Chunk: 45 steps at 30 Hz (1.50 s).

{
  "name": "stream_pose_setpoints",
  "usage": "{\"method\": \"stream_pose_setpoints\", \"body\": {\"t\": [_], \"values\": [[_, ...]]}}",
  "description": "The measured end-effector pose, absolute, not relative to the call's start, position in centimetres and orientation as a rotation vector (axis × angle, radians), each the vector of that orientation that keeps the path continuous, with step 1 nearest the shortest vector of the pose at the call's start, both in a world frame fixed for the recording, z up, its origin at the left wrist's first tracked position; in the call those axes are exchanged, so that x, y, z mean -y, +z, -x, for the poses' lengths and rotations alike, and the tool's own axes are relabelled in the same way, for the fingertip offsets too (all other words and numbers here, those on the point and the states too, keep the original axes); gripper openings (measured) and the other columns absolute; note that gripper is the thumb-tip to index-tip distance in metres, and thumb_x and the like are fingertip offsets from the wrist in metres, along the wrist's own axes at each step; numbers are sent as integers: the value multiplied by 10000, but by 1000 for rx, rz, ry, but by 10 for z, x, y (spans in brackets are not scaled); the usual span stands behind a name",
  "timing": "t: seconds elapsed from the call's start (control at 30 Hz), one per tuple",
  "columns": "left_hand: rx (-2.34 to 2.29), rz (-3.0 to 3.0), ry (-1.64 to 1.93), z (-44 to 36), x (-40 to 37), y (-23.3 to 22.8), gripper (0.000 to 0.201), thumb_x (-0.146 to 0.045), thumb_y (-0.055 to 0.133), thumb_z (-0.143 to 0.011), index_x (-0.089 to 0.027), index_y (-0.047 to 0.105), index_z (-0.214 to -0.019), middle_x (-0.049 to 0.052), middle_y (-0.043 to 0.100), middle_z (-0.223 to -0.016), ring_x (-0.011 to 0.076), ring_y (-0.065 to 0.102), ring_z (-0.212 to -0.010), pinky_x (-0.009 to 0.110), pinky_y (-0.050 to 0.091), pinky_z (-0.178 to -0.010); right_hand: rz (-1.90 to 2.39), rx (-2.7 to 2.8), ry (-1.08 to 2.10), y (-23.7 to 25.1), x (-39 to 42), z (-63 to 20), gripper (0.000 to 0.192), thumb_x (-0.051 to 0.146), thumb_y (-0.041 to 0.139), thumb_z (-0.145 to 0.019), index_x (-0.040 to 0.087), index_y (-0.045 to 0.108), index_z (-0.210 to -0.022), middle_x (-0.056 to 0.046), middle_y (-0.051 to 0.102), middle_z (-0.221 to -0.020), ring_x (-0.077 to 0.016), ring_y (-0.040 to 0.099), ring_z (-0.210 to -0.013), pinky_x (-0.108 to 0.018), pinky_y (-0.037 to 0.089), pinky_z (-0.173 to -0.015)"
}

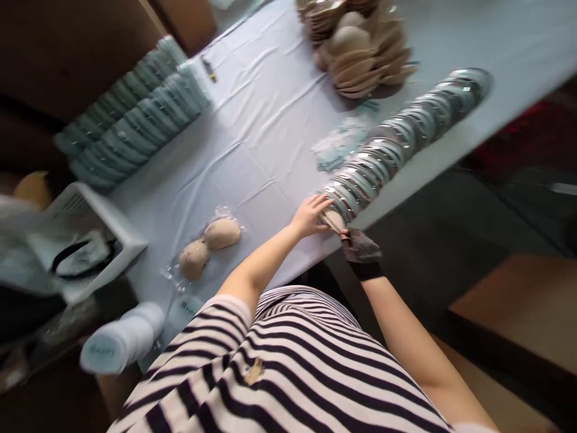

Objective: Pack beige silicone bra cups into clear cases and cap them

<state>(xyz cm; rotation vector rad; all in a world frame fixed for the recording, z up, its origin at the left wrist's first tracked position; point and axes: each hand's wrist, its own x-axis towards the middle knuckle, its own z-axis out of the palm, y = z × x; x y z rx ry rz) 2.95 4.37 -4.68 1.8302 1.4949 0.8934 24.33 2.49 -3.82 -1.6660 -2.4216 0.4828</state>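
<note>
A beige bra cup (334, 220) is between my two hands at the near end of a long row of clear, shiny, round plastic shells (365, 174). My bare left hand (311, 215) has its fingers on the cup's left side and against the first shells. My right hand (360, 245), in a dark fingertip-less glove, pinches the cup's lower edge. Beyond the row, a pile of beige cups (354, 54) lies stacked. Clear printed bags (340, 144) lie beside the shells. To the left rests a pair of beige cups (210, 246) in clear wrapping.
Two rows of pale packed pouches (135, 120) line the white-covered table's (252, 138) far left. A white crate (108, 216) and stacked round white lids (121, 340) stand at left. A small cutter (209, 69) lies farther back. Brown cardboard (518, 313) is at right.
</note>
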Motion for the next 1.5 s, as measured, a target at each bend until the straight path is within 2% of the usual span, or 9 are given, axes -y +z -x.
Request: {"method": "stream_pose_setpoints", "body": {"t": [0.1, 0.23, 0.57, 0.8, 0.97, 1.1, 1.27, 1.4, 1.5], "values": [[-1464, -1908, 925, -31, -49, -57, 741, -346, 838, -657, -208, 614, -1350, 158, 501, -1484, 396, 387, -1416, 555, 252, -1182, 1711, 2329, 418, -59, -32, -245, 344, 341, 422, -931, 136, 695, -971, -151, 722, -935, -240, 620, -775, -313, 386, -664], [-1530, -1928, 902, -28, -56, -71, 685, -338, 792, -725, -214, 601, -1371, 146, 483, -1502, 391, 364, -1431, 562, 227, -1189, 1779, 2310, 420, -85, -43, -227, 313, 333, 460, -905, 131, 699, -931, -157, 711, -870, -245, 599, -729, -316, 362, -630], [-1414, -1452, 1094, -25, -44, -37, 575, -205, 939, -482, -268, 745, -1020, 138, 578, -1403, 388, 396, -1403, 551, 196, -1191, 1965, 2462, 703, -74, -50, -197, 331, 284, 441, -950, 123, 714, -1048, -185, 732, -982, -252, 665, -836, -319, 446, -730], [-1510, -1829, 896, -24, -48, -41, 304, -365, 858, -680, -271, 720, -933, 116, 546, -1427, 376, 410, -1385, 537, 230, -1174, 1638, 2116, 1244, -61, -56, -221, 288, 250, 475, -881, 162, 647, -1095, -66, 734, -916, -179, 659, -769, -291, 516, -721], [-1527, -2013, 883, -27, -60, -50, 193, -406, 794, -763, -242, 693, -770, 98, 637, -1236, 308, 531, -1248, 511, 244, -1190, 1629, 2086, 1044, -45, -56, -213, 278, 366, 476, -909, 175, 665, -981, -77, 726, -967, -202, 663, -869, -308, 513, -785], [-1500, -2154, 793, -28, -69, -55, 260, -468, 625, -898, -221, 705, -904, 112, 662, -1187, 252, 582, -1180, 416, 434, -1065, 1731, 2201, 825, -40, -53, -207, 259, 390, 525, -908, 185, 681, -927, -90, 723, -942, -228, 658, -884, -322, 507, -814], [-1568, -2278, 500, -26, -70, -47, 802, -637, 666, -801, -197, 486, -1448, 160, 425, -1547, 352, 313, -1472, 520, 275, -1189, 1643, 2066, 434, -41, -79, -228, 347, 351, 494, -925, 148, 634, -1168, -151, 651, -1204, -266, 572, -1163, -398, 438, -1058], [-1367, -2388, 204, -17, -74, -37, 1119, -706, 741, -669, -173, 319, -1558, 176, 292, -1618, 392, 216, -1508, 529, 257, -1196, 1674, 2066, 301, -31, -163, -250, 567, 342, 502, -911, 91, 469, -1419, -184, 485, -1458, -303, 418, -1357, -444, 348, -1152], [-1374, -2396, 145, -14, -76, -35, 1138, -696, 757, -655, -168, 313, -1560, 178, 296, -1616, 389, 221, -1507, 522, 273, -1194, 1750, 2124, 323, -20, -237, -257, 661, 339, 527, -900, 47, 394, -1478, -206, 418, -1518, -328, 376, -1395, -461, 330, -1157]]}}
